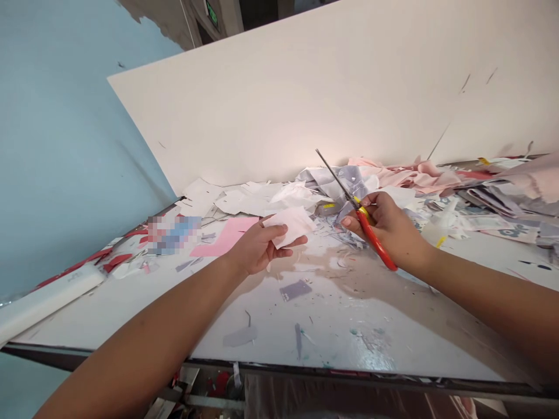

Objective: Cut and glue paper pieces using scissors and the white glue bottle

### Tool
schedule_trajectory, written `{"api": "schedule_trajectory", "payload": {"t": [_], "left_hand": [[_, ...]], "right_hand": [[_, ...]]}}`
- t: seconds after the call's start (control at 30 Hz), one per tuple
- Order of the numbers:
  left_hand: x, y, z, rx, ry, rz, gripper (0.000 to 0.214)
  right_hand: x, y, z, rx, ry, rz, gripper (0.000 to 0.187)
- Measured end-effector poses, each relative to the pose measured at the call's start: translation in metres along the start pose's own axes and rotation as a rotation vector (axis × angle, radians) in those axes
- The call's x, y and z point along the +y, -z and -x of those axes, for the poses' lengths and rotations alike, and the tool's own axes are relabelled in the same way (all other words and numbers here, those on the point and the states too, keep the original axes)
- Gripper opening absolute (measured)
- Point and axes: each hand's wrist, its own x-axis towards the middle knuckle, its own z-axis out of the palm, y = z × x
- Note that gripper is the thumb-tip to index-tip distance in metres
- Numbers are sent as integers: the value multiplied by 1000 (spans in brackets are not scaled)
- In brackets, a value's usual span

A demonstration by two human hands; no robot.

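My left hand pinches a small white piece, fabric or paper, between thumb and fingers above the middle of the table. To the right, my right hand grips scissors with red and yellow handles. Their blades point up and away to the left and look nearly closed. The blades and the white piece are apart. Under my left hand lies a flat pink sheet. A small grey scrap rests on the table nearer to me.
White scraps are heaped along the upright white board. Pink cloth and grey printed pieces lie at the right. A long white box-like object sits at the left edge of the table.
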Motion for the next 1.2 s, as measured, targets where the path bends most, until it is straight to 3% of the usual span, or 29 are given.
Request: {"api": "schedule_trajectory", "payload": {"t": [0.1,0.33,0.43,0.6,0.77,1.2], "left_hand": [[1,0,1,-5,-13,47,10],[2,-2,2,31,-39,152,16],[1,-6,1,60,-94,181,2],[-3,-12,3,92,-159,184,2],[-6,-17,6,176,-194,216,12],[-9,-27,12,208,-193,282,37]], "right_hand": [[6,0,0,6,56,88,45],[1,-10,7,-179,155,113,46],[-1,-11,10,-224,176,312,50],[6,-10,8,-105,396,662,58],[11,-13,7,-12,568,821,62],[9,-22,15,19,491,974,61]]}}
